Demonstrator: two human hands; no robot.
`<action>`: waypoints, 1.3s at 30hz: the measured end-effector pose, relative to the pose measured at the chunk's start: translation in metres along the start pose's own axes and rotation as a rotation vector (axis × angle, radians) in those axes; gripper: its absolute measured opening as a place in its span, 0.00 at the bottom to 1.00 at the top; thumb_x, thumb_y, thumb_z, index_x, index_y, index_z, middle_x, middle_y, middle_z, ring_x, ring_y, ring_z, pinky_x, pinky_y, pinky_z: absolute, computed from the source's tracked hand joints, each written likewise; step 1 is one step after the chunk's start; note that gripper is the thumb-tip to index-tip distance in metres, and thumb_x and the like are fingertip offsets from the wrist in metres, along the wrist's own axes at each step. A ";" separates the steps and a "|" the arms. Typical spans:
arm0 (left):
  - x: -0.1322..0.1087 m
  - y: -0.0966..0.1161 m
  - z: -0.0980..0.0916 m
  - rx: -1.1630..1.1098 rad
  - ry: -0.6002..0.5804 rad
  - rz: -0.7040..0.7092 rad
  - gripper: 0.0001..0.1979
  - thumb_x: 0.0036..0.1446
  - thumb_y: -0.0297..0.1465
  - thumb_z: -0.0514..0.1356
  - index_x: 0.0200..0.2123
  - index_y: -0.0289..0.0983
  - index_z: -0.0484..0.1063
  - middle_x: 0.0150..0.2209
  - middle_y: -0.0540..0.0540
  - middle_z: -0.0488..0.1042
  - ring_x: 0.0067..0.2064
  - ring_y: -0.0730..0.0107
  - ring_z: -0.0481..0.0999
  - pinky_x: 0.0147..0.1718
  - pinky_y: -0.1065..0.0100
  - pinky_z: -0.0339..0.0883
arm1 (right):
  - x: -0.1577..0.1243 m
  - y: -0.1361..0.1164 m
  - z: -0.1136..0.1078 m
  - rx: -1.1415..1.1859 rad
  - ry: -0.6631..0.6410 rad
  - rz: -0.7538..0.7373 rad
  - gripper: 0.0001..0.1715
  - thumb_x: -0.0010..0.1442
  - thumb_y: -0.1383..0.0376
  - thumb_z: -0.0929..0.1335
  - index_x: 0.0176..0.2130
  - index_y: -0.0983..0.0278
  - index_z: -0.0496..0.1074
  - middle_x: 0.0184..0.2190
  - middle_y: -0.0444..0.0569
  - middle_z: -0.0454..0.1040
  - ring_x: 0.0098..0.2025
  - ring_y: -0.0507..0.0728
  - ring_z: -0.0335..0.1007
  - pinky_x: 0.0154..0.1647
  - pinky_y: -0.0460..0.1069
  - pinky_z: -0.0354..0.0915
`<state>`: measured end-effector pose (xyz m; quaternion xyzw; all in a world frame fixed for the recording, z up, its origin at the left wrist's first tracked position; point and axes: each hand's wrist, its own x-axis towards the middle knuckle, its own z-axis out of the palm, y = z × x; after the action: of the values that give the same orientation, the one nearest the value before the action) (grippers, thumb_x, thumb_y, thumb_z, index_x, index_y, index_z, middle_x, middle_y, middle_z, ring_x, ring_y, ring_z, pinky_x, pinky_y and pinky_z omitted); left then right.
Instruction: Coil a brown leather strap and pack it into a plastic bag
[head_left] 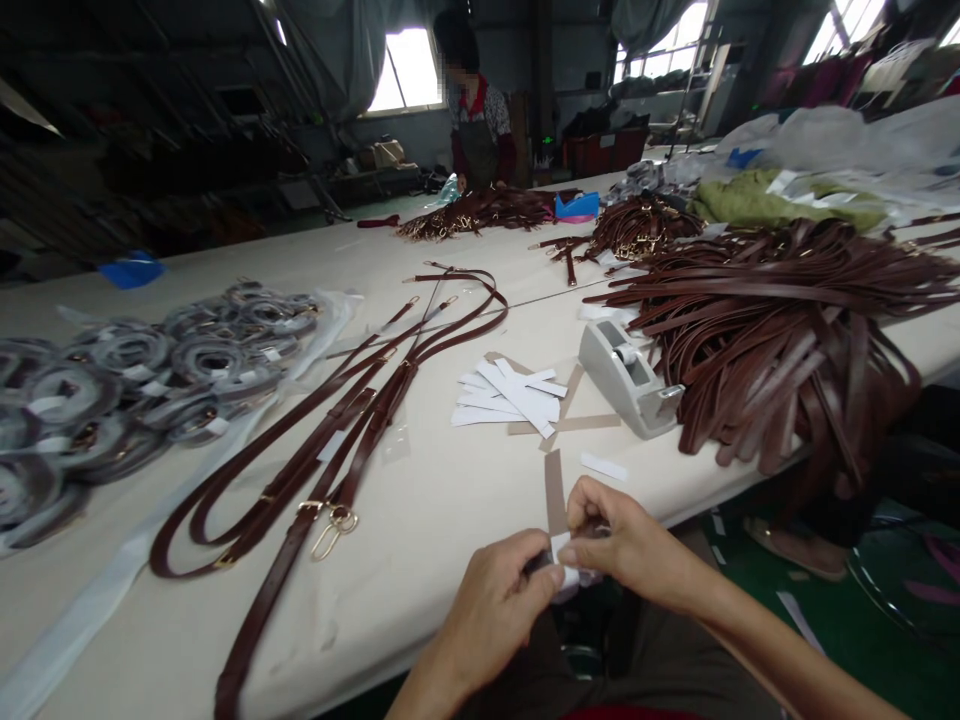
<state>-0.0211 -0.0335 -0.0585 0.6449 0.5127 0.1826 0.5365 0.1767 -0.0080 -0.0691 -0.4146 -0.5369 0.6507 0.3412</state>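
Observation:
My left hand (501, 592) and my right hand (622, 540) meet at the table's near edge, both pinching a small white paper-wrapped piece (564, 562); what is inside the wrap is hidden. A brown paper strip (554, 490) lies just beyond my fingers. Farther out sit a stack of white paper slips (511, 397) and a grey tape dispenser (628, 377). Long brown leather straps with gold buckles and a gold clasp (334, 425) stretch across the table to my left.
A big heap of brown straps (780, 330) hangs over the right edge. Wrapped coiled straps in plastic (142, 370) fill the left. A person in red (480, 125) works at the far end beside more strap piles (480, 210). A green cloth (772, 200) lies at the back right.

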 end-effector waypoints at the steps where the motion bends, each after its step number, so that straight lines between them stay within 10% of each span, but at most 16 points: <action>1: 0.001 0.000 0.001 -0.005 -0.002 -0.005 0.15 0.62 0.42 0.55 0.29 0.38 0.65 0.23 0.55 0.61 0.20 0.74 0.64 0.20 0.73 0.52 | 0.000 0.000 -0.001 0.051 -0.020 0.018 0.16 0.49 0.64 0.75 0.34 0.63 0.66 0.25 0.38 0.67 0.27 0.50 0.60 0.28 0.45 0.55; 7: 0.003 -0.003 0.009 -0.207 0.023 -0.042 0.11 0.57 0.36 0.58 0.26 0.37 0.66 0.22 0.54 0.61 0.24 0.74 0.60 0.22 0.73 0.50 | -0.006 -0.004 -0.003 -0.270 -0.035 -0.188 0.04 0.59 0.70 0.70 0.30 0.64 0.75 0.28 0.44 0.72 0.33 0.53 0.66 0.35 0.47 0.61; 19: 0.008 -0.002 0.011 -0.695 0.038 -0.089 0.13 0.50 0.38 0.62 0.28 0.32 0.72 0.22 0.52 0.63 0.17 0.83 0.51 0.15 0.75 0.38 | -0.029 -0.004 -0.008 -0.904 -0.097 -0.739 0.20 0.68 0.73 0.62 0.56 0.63 0.69 0.56 0.58 0.71 0.63 0.62 0.60 0.63 0.60 0.65; 26: 0.007 -0.007 0.012 -0.772 0.076 -0.090 0.17 0.55 0.42 0.66 0.32 0.32 0.73 0.22 0.52 0.68 0.14 0.87 0.57 0.15 0.77 0.39 | -0.027 0.010 -0.013 -0.917 -0.013 -0.648 0.26 0.68 0.73 0.61 0.63 0.58 0.64 0.67 0.56 0.58 0.71 0.65 0.45 0.68 0.68 0.53; 31: 0.004 -0.007 0.012 -0.737 0.208 -0.030 0.16 0.58 0.42 0.64 0.34 0.33 0.74 0.25 0.51 0.72 0.14 0.87 0.60 0.16 0.78 0.40 | -0.035 0.004 0.003 -0.536 0.442 -0.615 0.08 0.69 0.66 0.65 0.44 0.59 0.74 0.42 0.51 0.74 0.47 0.58 0.71 0.48 0.51 0.68; 39: 0.007 0.000 0.024 -0.673 0.400 -0.010 0.19 0.54 0.46 0.66 0.31 0.33 0.72 0.24 0.52 0.70 0.14 0.86 0.59 0.15 0.78 0.43 | -0.019 0.011 0.021 -0.509 0.290 -0.305 0.12 0.68 0.61 0.67 0.32 0.62 0.68 0.29 0.43 0.70 0.35 0.55 0.67 0.39 0.49 0.60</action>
<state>0.0007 -0.0395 -0.0694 0.3820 0.5216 0.4600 0.6086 0.1651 -0.0358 -0.0753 -0.4898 -0.6838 0.3712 0.3933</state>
